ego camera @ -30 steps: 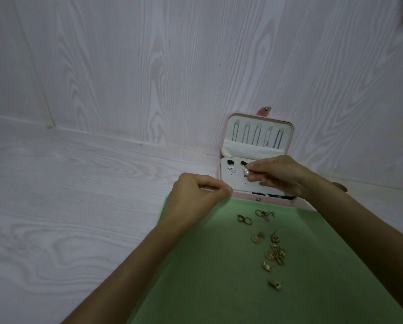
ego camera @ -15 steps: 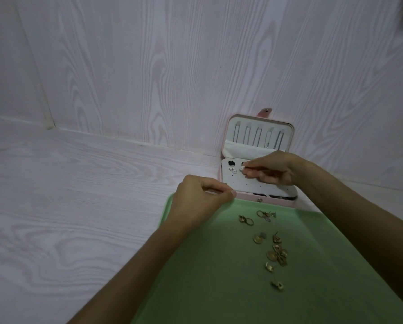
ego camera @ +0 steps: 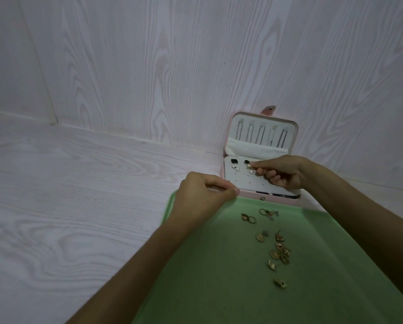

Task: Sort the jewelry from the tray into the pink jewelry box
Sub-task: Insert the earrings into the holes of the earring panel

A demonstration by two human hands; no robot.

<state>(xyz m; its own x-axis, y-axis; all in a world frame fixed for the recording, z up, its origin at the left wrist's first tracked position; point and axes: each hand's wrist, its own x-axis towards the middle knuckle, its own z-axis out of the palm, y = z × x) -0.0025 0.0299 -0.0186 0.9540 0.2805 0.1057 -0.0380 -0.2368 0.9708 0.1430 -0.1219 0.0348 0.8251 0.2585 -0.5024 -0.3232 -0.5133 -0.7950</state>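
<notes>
My right hand [ego camera: 282, 171] has slid from the lower rows to the top of the pink jewelry box [ego camera: 261, 160] panel, pinching a small stud beside the seated pearls [ego camera: 237, 169]: one more piece nearly placed. My left hand [ego camera: 202, 195], fingertips together, hides whatever it pinches. Loose jewelry [ego camera: 278, 251] waits on the tray [ego camera: 219, 288] below my wrists.

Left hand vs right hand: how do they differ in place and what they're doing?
The left hand sits at the far left corner of the green tray, fingers curled, thumb to fingertip; any held item is hidden. The right hand is over the pink box's white earring panel, pinching a small stud near the pearl earrings. Both are curled, palms down.
</notes>
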